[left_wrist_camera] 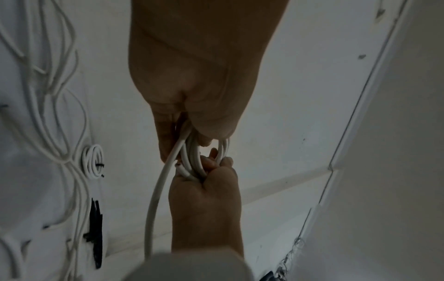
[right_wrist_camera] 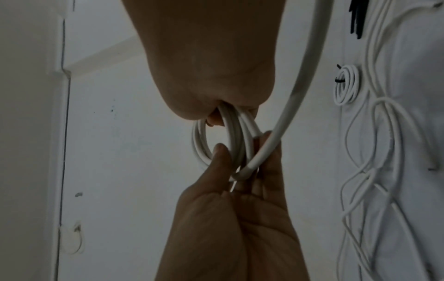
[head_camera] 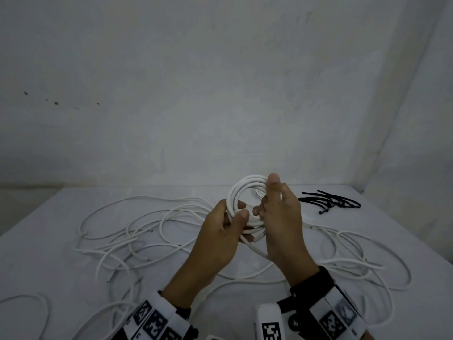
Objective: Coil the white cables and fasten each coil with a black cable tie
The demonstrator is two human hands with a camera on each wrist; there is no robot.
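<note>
A white cable coil (head_camera: 236,192) of several loops is held upright above the table between both hands. My left hand (head_camera: 241,211) pinches its lower left side with thumb and fingers. My right hand (head_camera: 269,202) grips the right side, thumb pointing up and fingers curled through the loops. The wrist views show the coil (left_wrist_camera: 192,157) (right_wrist_camera: 236,136) clamped between the two hands. A loose tail of the cable (head_camera: 255,249) (left_wrist_camera: 153,199) (right_wrist_camera: 305,66) hangs from the coil. A bundle of black cable ties (head_camera: 331,202) lies on the table to the right of the hands.
Several loose white cables (head_camera: 137,231) sprawl over the white table (head_camera: 73,207), on both sides of the hands and under them. A small finished coil with a black tie (left_wrist_camera: 92,161) (right_wrist_camera: 346,85) lies on the table. A wall rises just behind the table.
</note>
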